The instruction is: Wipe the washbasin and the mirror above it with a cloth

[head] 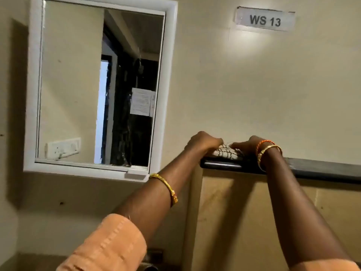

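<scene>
Both hands reach up to a dark shelf fixed to the beige wall, right of the white-framed mirror. A white cloth with dark lines lies on the shelf's left end, between the hands. The left hand has its fingers curled over the cloth's left edge, and the right hand grips its right side. Gold bangles circle both wrists. A label reading WS 13 sits high on the wall.
</scene>
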